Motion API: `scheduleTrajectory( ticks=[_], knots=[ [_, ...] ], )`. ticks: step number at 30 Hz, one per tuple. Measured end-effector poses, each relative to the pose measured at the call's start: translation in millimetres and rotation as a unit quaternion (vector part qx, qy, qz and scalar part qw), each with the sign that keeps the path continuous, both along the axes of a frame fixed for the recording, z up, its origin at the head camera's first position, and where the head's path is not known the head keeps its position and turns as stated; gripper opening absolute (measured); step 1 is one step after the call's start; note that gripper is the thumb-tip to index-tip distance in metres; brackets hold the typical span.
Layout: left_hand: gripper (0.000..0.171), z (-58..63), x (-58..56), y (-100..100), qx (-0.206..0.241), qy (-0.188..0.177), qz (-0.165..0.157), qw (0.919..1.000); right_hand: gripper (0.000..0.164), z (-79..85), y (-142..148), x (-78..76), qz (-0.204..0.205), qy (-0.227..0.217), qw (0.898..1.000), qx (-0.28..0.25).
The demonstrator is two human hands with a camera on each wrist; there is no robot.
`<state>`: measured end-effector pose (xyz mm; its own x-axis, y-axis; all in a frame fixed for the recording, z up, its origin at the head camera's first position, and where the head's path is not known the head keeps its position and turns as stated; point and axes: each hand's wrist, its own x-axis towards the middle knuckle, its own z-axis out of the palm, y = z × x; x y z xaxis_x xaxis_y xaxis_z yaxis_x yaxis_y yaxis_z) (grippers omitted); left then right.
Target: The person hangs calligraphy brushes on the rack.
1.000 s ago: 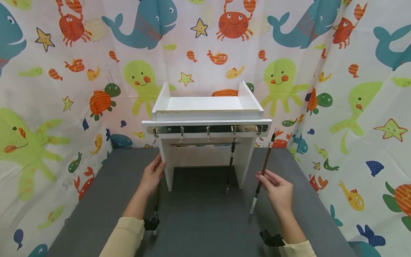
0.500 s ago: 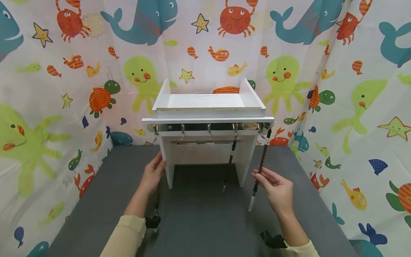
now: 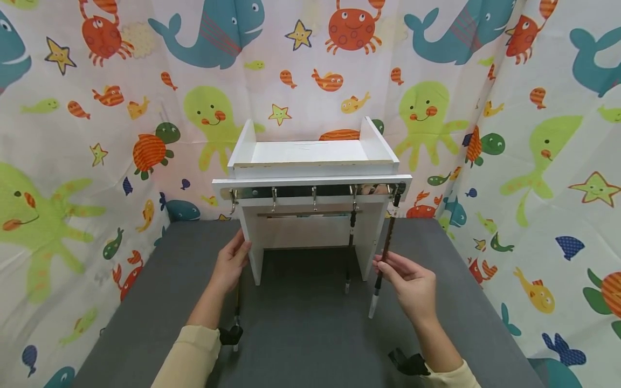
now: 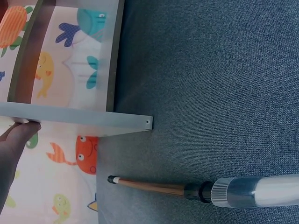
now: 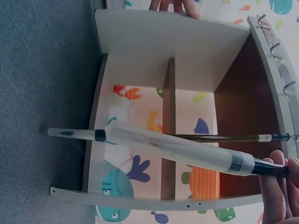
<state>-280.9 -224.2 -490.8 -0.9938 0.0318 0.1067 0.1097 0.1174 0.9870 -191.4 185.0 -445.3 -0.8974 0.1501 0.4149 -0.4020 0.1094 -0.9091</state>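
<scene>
A calligraphy brush (image 3: 387, 245) with a brown handle, black loop end and clear cap is pinched by my right hand (image 3: 412, 285), cap downward. The brush's upper end is at the rightmost hook (image 3: 394, 196); whether its loop is on the hook I cannot tell. In the right wrist view its capped white bristles (image 5: 177, 149) point away from the hand. My left hand (image 3: 232, 261) rests on the outer side of the white rack's left panel (image 3: 252, 253), fingers along it. Another brush (image 3: 351, 242) hangs from the neighbouring hook. A third capped brush (image 4: 154, 187) lies by my left wrist.
The white rack (image 3: 312, 183) stands on a grey cloth-covered table (image 3: 301, 334), with a row of several hooks (image 3: 314, 199) along its front. A curtain (image 3: 315, 70) printed with sea animals closes off the back and sides.
My right hand has moved slightly left with the brush, bringing its upper end from right of the rack to the rightmost hook. The hanging brush sways a little. My left hand stays put.
</scene>
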Motion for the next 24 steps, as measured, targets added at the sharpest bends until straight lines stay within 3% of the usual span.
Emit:
scheduleTrajectory(
  ticks=[11,24],
  knots=[
    [0.063,-1.0,-1.9,-1,-0.003,-0.006,0.004,1.0,0.026,2.7,-12,5.9,0.039,0.014,0.999,0.002],
    [0.062,-1.1,-0.3,0,-0.021,0.009,0.002,0.9997,0.029,-4.6,-32,6.4,0.152,0.048,0.987,0.0]
  ],
)
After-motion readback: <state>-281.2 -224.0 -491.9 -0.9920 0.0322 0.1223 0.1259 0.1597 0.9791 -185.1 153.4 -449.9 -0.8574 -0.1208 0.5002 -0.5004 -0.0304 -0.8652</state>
